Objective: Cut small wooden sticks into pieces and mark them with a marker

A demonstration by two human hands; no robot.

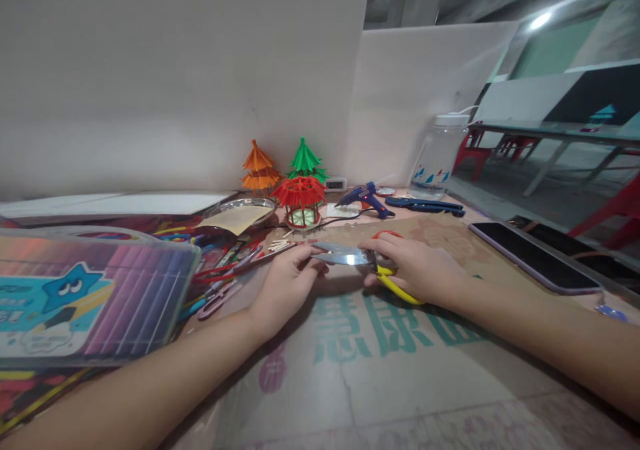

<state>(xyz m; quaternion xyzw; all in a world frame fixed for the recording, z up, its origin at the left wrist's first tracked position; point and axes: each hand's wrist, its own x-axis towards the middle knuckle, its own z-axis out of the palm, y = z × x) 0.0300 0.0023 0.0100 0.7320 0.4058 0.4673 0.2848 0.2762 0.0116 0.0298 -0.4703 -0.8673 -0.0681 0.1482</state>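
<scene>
My right hand (407,267) is closed around the handles of a pair of scissors (350,257), one handle red and one yellow. The blades point left and look slightly apart. At their tips my left hand (293,287) pinches its fingers together; anything in that pinch is too small or hidden to name. Just beyond it lie short pale stick pieces (279,245). A small red pavilion-like model (300,200) with an open top stands behind the hands. An orange tiered model (259,170) and a green one (304,160) stand against the wall.
A marker case (145,303) and coloured craft sticks fill the left. Behind are a round metal tray (250,207), a blue glue gun (365,199), dark-blue pliers (425,205) and a water bottle (437,157). A phone (533,257) lies right on the printed cardboard (375,383).
</scene>
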